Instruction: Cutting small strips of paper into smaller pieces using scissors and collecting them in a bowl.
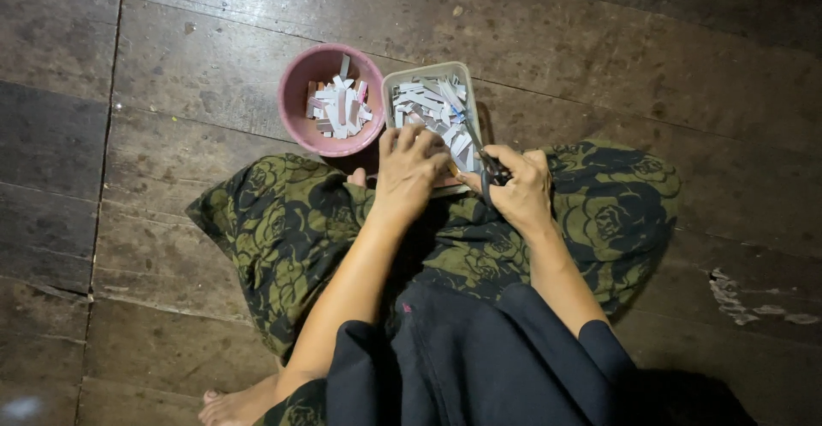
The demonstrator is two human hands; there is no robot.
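The floor (599, 58) here is old dark wood, wide planks worn dull and scuffed, with seams running across and a pale scraped patch (753, 302) off to the far side from the pink bowl (295, 113). A person sits on it cross-legged, a green and black flowered cloth (282, 229) spread over the lap, a bare foot (235, 407) poking out well below the bowl.

The pink bowl sits on the planks just beyond the knees, holding short white paper strips (340, 101) piled loosely. Touching its side, away from the open floor, is a pale rectangular tub (390, 79) filled with more strips (432, 105), greyer in this dim light.

The left hand (407, 169) lies just below the bowl at the tub's near edge, fingers spread and curled down onto the strips there; whether it grips any I cannot tell. The right hand (522, 190), on the far side of the tub from the bowl, is closed around dark-handled scissors (488, 169), whose blades point toward the tub.

The light is low, with shadow gathering at the edges of the floor.
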